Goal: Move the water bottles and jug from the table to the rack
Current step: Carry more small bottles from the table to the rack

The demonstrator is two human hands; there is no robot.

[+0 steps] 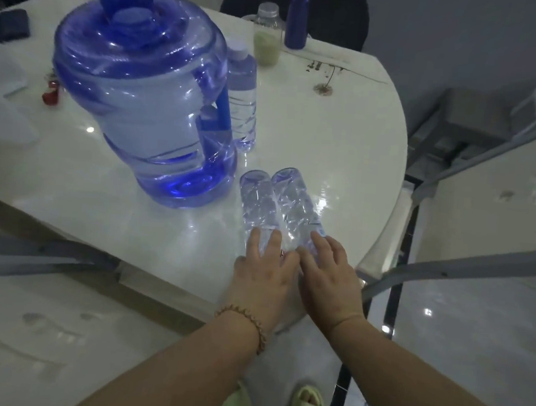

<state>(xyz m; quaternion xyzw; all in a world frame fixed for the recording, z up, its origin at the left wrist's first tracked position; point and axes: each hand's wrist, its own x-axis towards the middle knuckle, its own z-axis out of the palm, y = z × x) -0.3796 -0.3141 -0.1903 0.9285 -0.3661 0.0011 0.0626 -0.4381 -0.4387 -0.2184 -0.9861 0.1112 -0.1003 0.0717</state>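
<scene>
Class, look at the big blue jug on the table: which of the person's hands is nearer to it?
Left. The left hand rests on the lying bottle closest to the blue jug. The right hand is on the other lying bottle, farther from the jug.

three water bottles (262, 202), one jug (147, 99), two hands (265, 272)

Shiny table, see-through plastic

The white table (343, 151) is smooth and glossy, with bright spots of light on it. The big jug (140, 99) is clear blue plastic, shiny and smooth. The two lying bottles (273, 203) are thin clear plastic with crinkly ridges. The far bottle (297, 17) looks like dark blue glossy glass. The bracelet (245, 321) is made of small beads.
</scene>
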